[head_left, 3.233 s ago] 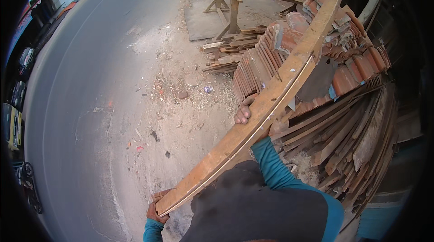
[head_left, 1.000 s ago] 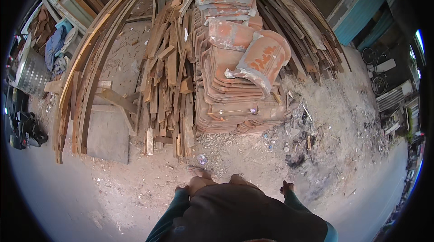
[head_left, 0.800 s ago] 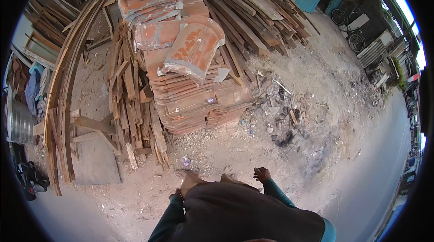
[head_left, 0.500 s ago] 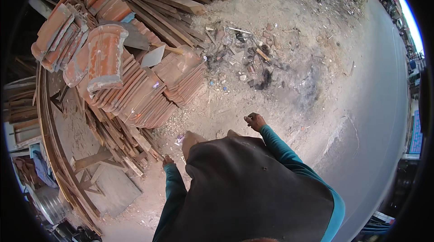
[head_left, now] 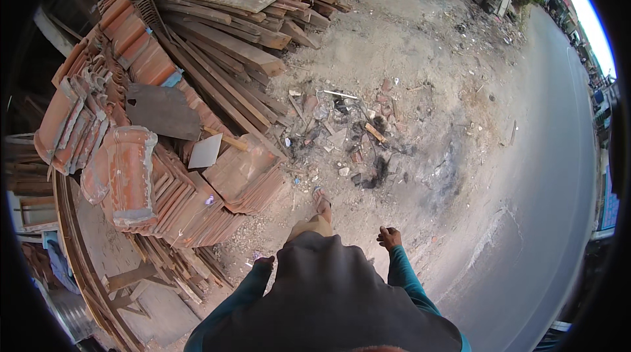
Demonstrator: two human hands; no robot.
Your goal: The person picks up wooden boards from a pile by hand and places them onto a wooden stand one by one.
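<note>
Both hands empty, left hand (head_left: 264,262) & right hand (head_left: 389,237) loosely curled, near tile stack (head_left: 197,201); nothing picked up yet.

An open-air salvage yard for building materials beside a road — stacks of red clay roof tiles (head_left: 197,201) and heaps of weathered timber planks (head_left: 230,43) lie on bare sandy ground (head_left: 420,43). A patch of rubble and ash (head_left: 348,148) sits nearby — the asphalt road (head_left: 559,174) runs alongside.
</note>
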